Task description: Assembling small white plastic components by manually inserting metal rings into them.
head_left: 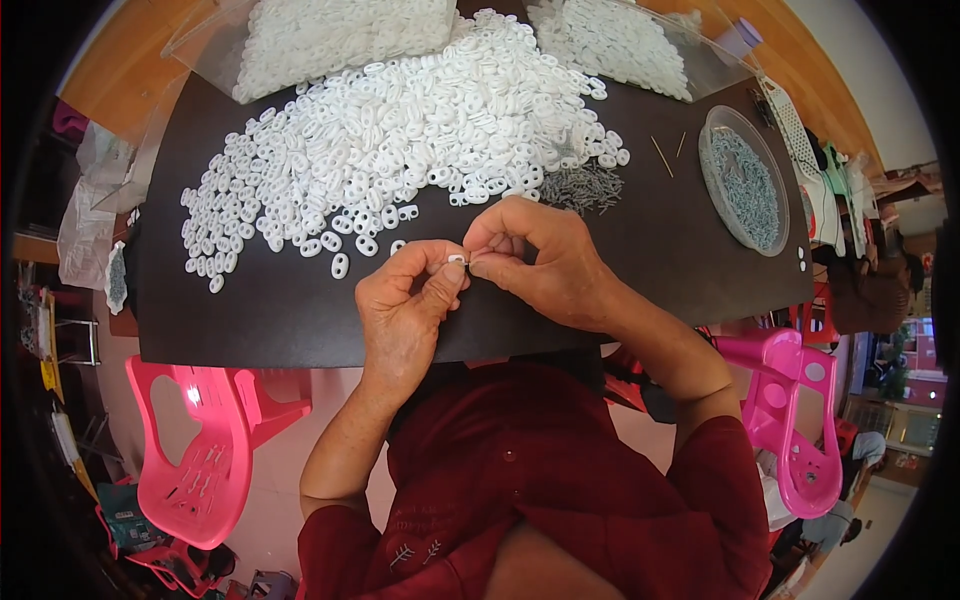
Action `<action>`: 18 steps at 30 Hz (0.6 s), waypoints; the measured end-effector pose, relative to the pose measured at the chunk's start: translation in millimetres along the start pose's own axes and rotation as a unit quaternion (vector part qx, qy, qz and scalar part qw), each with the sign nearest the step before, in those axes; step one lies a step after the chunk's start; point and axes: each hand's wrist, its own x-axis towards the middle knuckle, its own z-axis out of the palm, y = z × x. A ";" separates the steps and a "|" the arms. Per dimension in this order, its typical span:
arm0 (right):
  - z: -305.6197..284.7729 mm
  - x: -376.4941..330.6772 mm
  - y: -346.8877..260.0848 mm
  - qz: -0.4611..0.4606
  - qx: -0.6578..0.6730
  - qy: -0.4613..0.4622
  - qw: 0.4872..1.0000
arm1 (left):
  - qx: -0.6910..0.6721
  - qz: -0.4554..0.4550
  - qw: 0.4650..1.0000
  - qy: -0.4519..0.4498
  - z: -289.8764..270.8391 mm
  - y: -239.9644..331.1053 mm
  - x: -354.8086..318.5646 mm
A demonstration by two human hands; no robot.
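Observation:
My left hand point(405, 300) pinches a small white oval plastic piece point(456, 259) between thumb and fingers, just over the near part of the dark table. Close against it from the right, my right hand point(545, 260) has thumb and forefinger pressed together at the same piece. Whatever its fingertips grip is too small and covered to make out. Beyond both hands spreads a big heap of white oval pieces point(400, 135), many showing two holes. A small pile of grey screw-like parts point(582, 188) lies at the heap's right edge, past my right hand.
A round clear tub point(712, 185) of similar grey metal parts stands on the table point(270, 325) at the right. Two thin sticks point(662, 157) lie nearby. Clear bins point(225, 60) of white pieces line the back. Pink chairs point(205, 470) flank the table's near side.

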 end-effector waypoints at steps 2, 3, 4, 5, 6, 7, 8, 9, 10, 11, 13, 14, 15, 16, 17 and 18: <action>2.0 0.3 0.3 0.011 0.016 0.001 1.000 | 0.015 0.002 1.000 0.011 1.9 0.4 -1.6; 3.4 0.1 1.6 0.037 0.061 0.005 0.997 | 0.029 0.026 0.999 0.017 3.1 0.7 -2.7; 4.5 0.2 2.0 0.062 0.106 0.009 0.992 | 0.043 0.051 0.998 0.024 4.2 0.9 -3.5; 5.2 0.1 1.5 0.062 0.106 0.008 0.992 | 0.042 0.051 0.998 0.024 5.0 0.1 -4.1; 5.8 0.0 0.7 0.065 0.103 0.013 0.992 | 0.048 0.055 0.997 0.034 5.6 -1.5 -4.5; 6.6 -0.1 0.0 0.068 0.100 0.019 0.992 | 0.054 0.059 0.996 0.044 6.3 -3.3 -4.8; 8.0 -0.3 0.4 0.067 0.099 0.018 0.993 | 0.053 0.060 0.996 0.045 7.5 -5.3 -5.3; 10.1 -0.8 1.9 0.065 0.113 0.028 0.991 | 0.043 0.062 0.996 0.051 8.9 -7.7 -5.9; 11.7 -1.2 2.0 0.062 0.127 0.038 0.989 | 0.033 0.063 0.996 0.057 9.6 -9.5 -6.6; 12.7 -1.5 1.5 0.059 0.127 0.036 0.990 | 0.033 0.065 0.995 0.060 9.5 -11.2 -7.5; 14.5 -2.1 -0.6 0.069 0.135 0.042 0.988 | 0.005 0.051 0.997 0.055 7.9 -12.3 -9.4; 15.2 -1.3 -1.9 0.066 0.135 0.039 0.988 | 0.006 0.053 0.997 0.059 6.6 -10.8 -9.3; 15.8 -0.2 -4.2 0.073 0.151 0.038 0.985 | -0.008 0.052 0.997 0.054 4.5 -8.1 -9.4; 16.2 1.3 -6.2 0.080 0.166 0.037 0.982 | -0.021 0.051 0.997 0.049 2.1 -6.3 -9.9; 14.9 3.5 -8.1 0.077 0.166 0.036 0.982 | -0.020 0.053 0.997 0.051 -1.0 -4.9 -10.0; 11.8 6.1 -9.1 0.080 0.168 0.010 0.983 | -0.052 0.056 0.996 0.049 -4.6 -3.9 -10.7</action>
